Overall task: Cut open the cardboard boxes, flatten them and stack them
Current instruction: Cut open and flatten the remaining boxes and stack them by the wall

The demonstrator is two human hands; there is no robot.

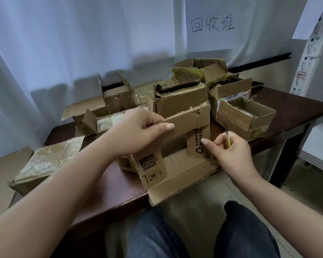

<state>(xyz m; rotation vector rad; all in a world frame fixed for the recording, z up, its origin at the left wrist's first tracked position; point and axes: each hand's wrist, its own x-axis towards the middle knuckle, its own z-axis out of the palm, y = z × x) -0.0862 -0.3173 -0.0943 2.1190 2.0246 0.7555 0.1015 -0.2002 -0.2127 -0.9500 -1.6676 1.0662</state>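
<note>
The left hand [138, 131] gripped the opened box [177, 146] by its upper edge; the right hand [229, 151], beside it, held a yellow cutter [227, 140]. Beyond both, several boxes [181, 97] stood uncut, and nothing looked stacked.

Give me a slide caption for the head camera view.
Left hand holds a cut-open cardboard box on the table while right hand grips a yellow-handled knife.
</note>
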